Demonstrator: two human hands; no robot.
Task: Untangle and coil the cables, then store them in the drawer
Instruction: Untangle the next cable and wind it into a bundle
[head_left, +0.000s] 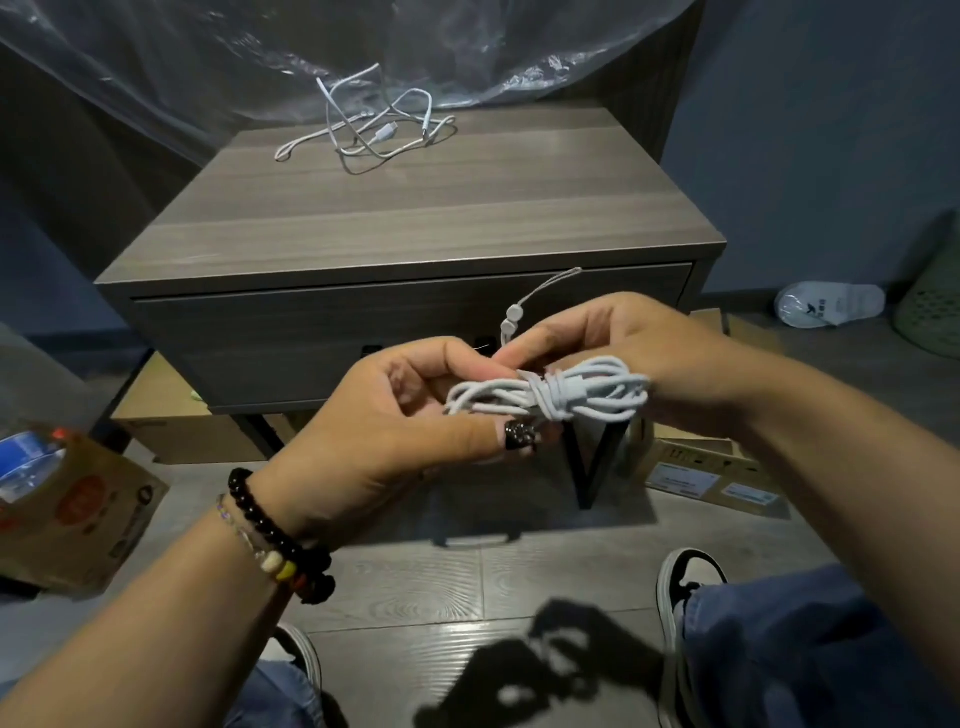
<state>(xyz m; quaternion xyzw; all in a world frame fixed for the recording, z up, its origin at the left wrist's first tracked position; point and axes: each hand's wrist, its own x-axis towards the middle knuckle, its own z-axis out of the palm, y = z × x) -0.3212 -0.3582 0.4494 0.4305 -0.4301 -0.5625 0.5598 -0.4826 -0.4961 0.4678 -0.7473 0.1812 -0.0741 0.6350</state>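
A white cable (550, 396) is wound into a tight bundle with several turns wrapped round its middle. My left hand (395, 426) holds the bundle's left end from below. Above the bundle's right part, my right hand (613, 343) pinches a thin grey strap (511, 317) with round tabs that sticks up from it. Both hands hover in front of the grey wooden cabinet (405, 208); its drawer (332, 332) is shut. A second tangle of white cables (374, 124) lies loose at the back of the cabinet top.
A cardboard box with a blue packet (67, 509) stands on the floor at left, and more flat boxes (711, 478) lie under the cabinet. A white slipper (831, 304) and a green basket (935, 301) sit at right. Clear plastic sheeting (311, 47) hangs behind.
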